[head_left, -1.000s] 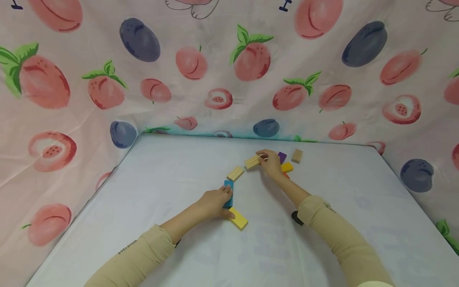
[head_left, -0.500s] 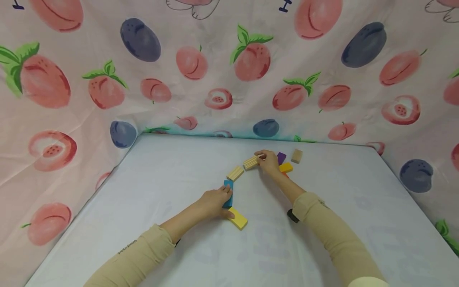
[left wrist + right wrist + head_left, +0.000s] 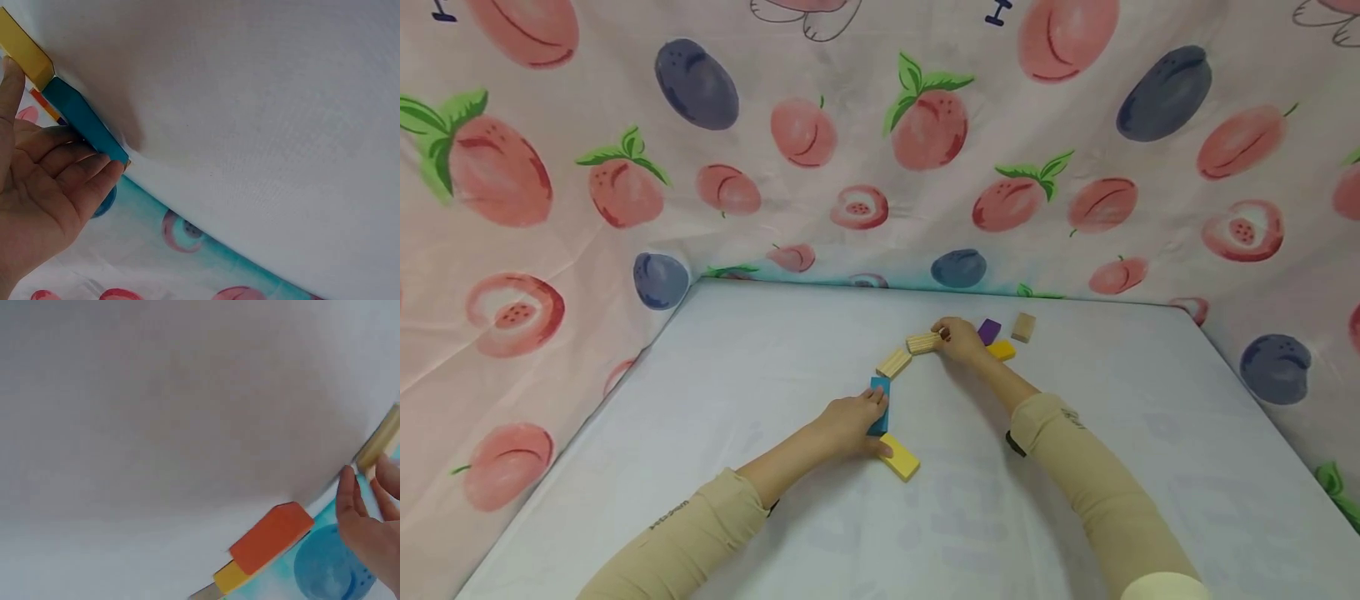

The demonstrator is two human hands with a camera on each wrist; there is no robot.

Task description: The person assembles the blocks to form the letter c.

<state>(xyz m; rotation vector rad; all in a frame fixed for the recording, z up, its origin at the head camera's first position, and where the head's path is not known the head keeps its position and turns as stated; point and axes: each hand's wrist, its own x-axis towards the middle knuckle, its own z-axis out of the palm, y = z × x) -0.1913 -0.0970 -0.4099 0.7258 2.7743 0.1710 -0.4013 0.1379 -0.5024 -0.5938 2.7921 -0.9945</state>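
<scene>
From left to right across a white surface [image 3: 760, 367], a person's left hand [image 3: 850, 423] comes first. Its fingers, seen palm-side only in the left wrist view, are nearly straight, grasping nothing; the fingertips touch a blue block [image 3: 81, 115] and the thumb rests against a yellow block [image 3: 901, 459], whose end meets the blue one at an angle. Just beyond the blue block lies a wooden block [image 3: 893, 363], then a striped wooden block [image 3: 922, 342]. The right hand [image 3: 960, 340] pinches that one's right end, fingers drawn close to the thumb. Farther right are a purple block [image 3: 989, 332], an amber block [image 3: 1002, 350] and a tan block [image 3: 1023, 327]. The right wrist view reveals an orange block [image 3: 272, 537], which the right arm hides from the head view.
</scene>
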